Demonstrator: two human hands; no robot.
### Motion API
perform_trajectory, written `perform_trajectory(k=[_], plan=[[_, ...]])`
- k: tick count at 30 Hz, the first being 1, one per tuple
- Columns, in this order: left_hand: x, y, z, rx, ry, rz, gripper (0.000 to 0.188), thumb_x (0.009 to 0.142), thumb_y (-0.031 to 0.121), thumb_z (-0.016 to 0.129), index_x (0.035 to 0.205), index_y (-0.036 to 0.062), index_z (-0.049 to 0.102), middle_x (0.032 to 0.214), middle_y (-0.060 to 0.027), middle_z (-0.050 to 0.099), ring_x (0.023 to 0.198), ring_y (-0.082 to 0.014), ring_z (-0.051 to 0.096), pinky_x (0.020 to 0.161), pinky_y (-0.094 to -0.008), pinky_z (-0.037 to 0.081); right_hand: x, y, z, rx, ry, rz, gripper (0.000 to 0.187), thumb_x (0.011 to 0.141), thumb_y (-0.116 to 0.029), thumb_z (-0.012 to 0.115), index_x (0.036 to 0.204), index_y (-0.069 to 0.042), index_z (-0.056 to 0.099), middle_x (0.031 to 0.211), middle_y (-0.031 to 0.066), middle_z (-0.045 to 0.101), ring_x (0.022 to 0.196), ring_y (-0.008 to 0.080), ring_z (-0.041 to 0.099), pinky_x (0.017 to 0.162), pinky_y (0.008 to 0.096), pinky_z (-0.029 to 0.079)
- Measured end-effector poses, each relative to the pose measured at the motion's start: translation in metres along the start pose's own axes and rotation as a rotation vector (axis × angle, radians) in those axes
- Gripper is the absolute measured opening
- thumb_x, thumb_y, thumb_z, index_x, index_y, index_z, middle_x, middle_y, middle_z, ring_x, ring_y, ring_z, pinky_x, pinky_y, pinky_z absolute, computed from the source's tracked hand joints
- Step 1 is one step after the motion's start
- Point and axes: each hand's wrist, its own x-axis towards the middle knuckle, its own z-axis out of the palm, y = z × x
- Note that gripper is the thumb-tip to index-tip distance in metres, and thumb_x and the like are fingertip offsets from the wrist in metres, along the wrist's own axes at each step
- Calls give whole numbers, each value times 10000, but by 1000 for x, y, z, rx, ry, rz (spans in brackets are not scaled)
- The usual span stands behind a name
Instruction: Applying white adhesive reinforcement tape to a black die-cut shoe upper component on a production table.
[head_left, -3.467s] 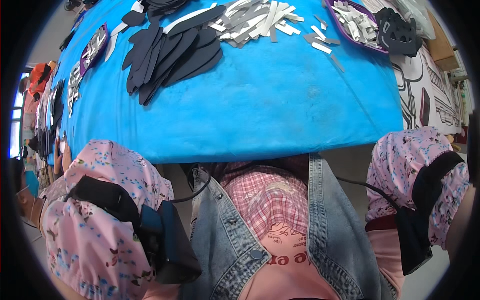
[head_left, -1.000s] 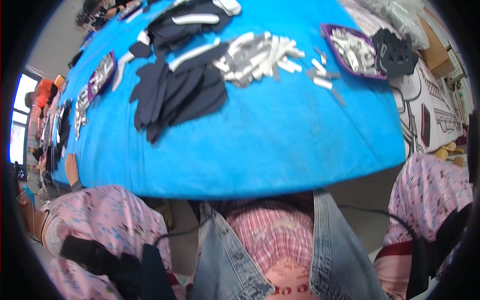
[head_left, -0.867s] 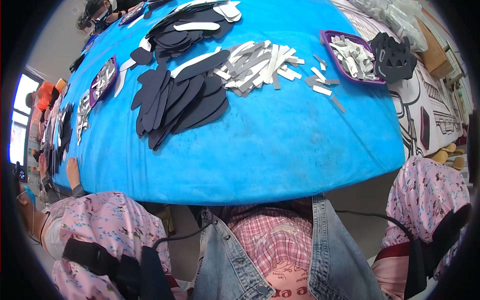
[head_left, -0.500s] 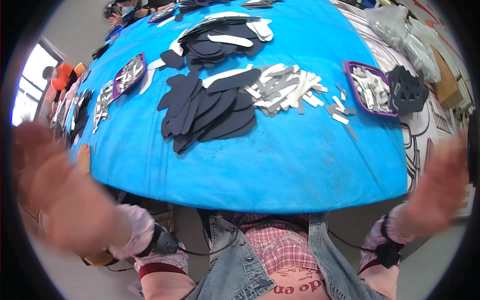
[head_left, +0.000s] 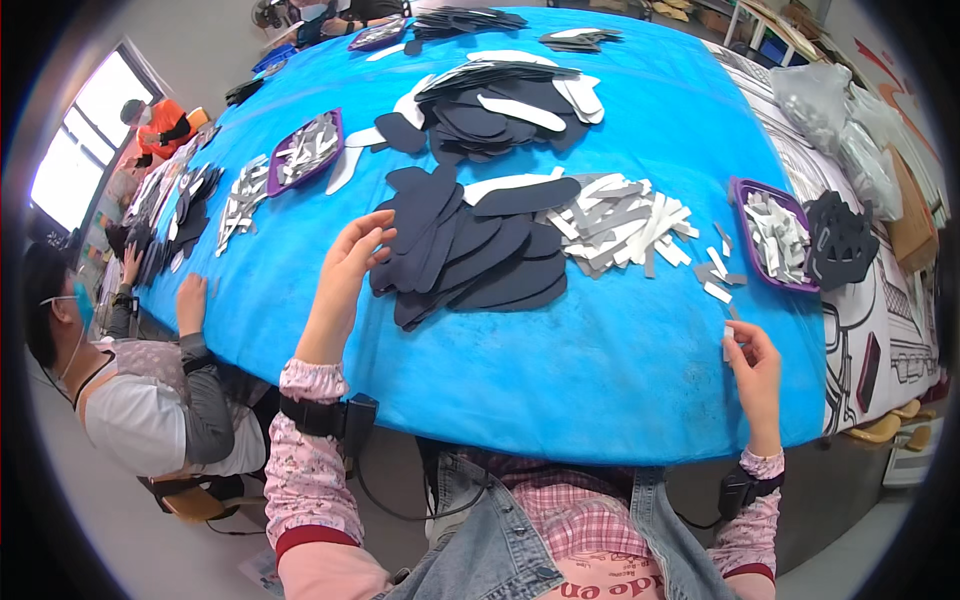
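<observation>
My left hand (head_left: 350,262) reaches over the blue table (head_left: 560,360) and its fingertips touch the left edge of a fanned pile of dark insole-shaped pieces (head_left: 480,255). My right hand (head_left: 752,362) is near the table's right front edge and pinches a small pale grey strip (head_left: 728,340) between its fingers. A heap of grey and white strips (head_left: 625,218) lies just right of the dark pile. A few loose strips (head_left: 714,275) lie between that heap and my right hand.
A purple tray of strips (head_left: 772,235) and black cut pieces (head_left: 840,240) sit at the right. More dark and white insole stacks (head_left: 505,100) lie farther back. Another purple tray (head_left: 305,150) is at the left. A seated person (head_left: 140,400) works at my left.
Both arms came up from my lap onto the table. My left hand reached the dark pile and my right hand took hold of a small strip. The view tilted up over the table.
</observation>
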Motion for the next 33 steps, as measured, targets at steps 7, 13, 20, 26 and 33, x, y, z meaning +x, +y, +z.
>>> perform_trajectory(k=[7,13,20,26,33], plan=[[15,-13,-2,219,-40,38,338,963,228,561,1244,43,590,1204,-59,602,1130,-150,546,975,-300,421,-3,15,10,-86,138,-149,262,898,-71,643,1159,-52,631,967,-17,615,657,38,451,571,184,359],[26,-35,-1,200,-71,80,312,921,173,621,1206,46,617,1179,-82,618,1120,-177,576,965,-316,450,-4,11,14,-217,105,-197,258,889,-48,640,1146,-68,635,1033,-10,600,646,54,420,564,198,343],[32,-52,24,591,99,324,459,911,284,622,1291,35,553,1351,-183,498,1290,-292,445,1088,-372,338,-4,9,17,-281,96,-250,243,897,10,594,1132,-35,630,1041,36,561,684,95,439,600,227,383],[36,-60,31,485,131,241,408,924,264,600,1277,62,579,1352,-165,504,1286,-274,448,1075,-366,344,-5,8,17,-289,124,-359,248,921,-13,562,1166,2,599,1168,109,575,963,204,573,797,296,476],[36,-62,20,317,246,347,290,927,144,569,1209,98,614,1284,-103,558,1170,-260,538,1042,-368,370,-7,5,18,-391,82,-432,282,947,-61,538,1218,14,565,1240,143,543,1111,258,546,930,346,445]])
